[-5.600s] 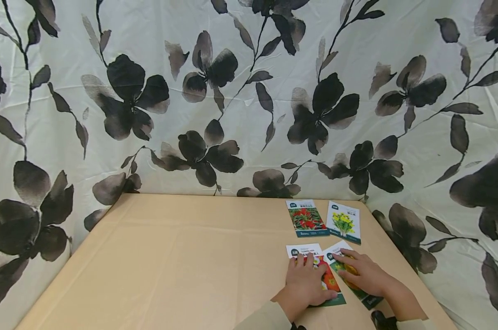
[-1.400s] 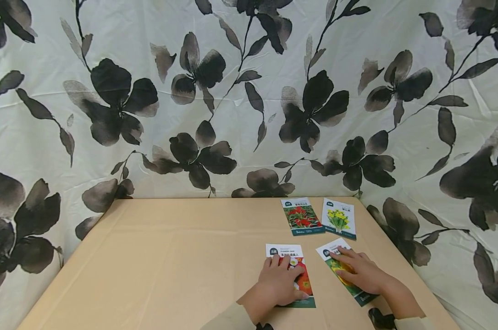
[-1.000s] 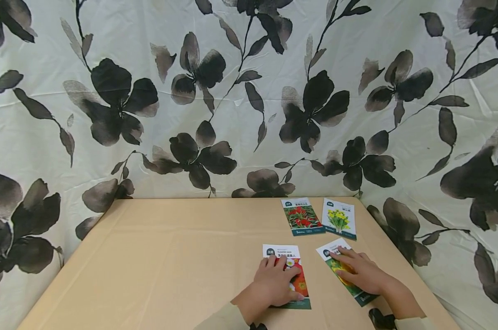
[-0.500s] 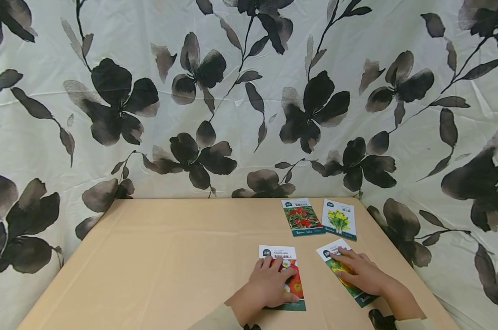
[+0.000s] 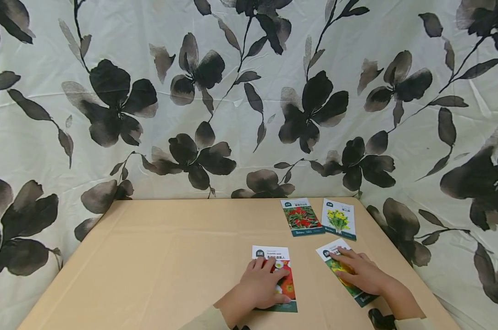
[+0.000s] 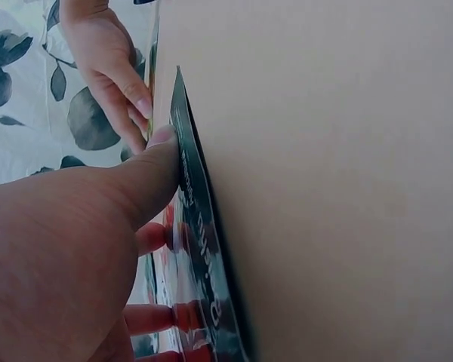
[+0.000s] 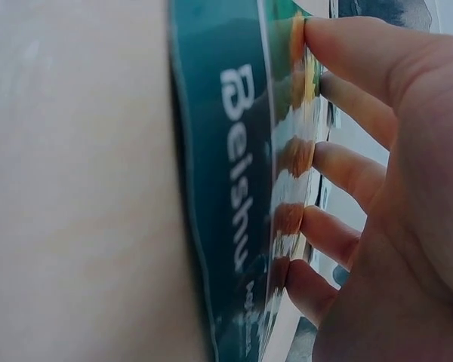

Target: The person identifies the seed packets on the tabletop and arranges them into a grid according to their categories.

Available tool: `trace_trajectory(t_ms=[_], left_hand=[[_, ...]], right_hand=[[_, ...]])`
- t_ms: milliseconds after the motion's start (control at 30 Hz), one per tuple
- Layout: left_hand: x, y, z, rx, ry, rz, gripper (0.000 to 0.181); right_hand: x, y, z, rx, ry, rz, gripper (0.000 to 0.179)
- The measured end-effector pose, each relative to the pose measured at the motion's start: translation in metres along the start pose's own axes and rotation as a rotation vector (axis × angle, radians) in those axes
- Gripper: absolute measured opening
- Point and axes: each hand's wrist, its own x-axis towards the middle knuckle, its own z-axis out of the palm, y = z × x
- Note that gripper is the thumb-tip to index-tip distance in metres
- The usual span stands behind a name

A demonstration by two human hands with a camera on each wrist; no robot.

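My left hand (image 5: 260,283) lies over a seed packet (image 5: 288,288) with red and orange flowers and a white top, its fingertips and thumb pressing on the face. In the left wrist view, the thumb touches the packet's dark green bottom band (image 6: 200,219). To the right, the fingertips of my right hand (image 5: 365,273) rest spread on a slanted seed packet (image 5: 328,251) with a yellow and green picture, largely covered by the hand. The right wrist view shows all the fingertips touching that packet's face, beside its green band (image 7: 226,188) lettered "Beishu".
Farther back on the tan table (image 5: 158,261) lie a seed packet with red flowers (image 5: 302,217) and one with yellow flowers (image 5: 339,220), their lower corners meeting. A white cloth with dark flowers (image 5: 249,105) hangs behind the table's far edge.
My left hand has slid the red-flower packet leftward across the table, away from the slanted packet, which it lay against earlier. Recently, the right hand and its packet have stayed put.
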Motion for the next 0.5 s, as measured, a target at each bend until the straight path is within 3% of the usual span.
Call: trace_trajectory(t_ms=[500], left_hand=[[-0.011,-0.013,-0.001,0.01,0.031,0.017,0.07]], right_hand=[[0.003,0.004,0.001,-0.003,-0.007,-0.011,0.06]])
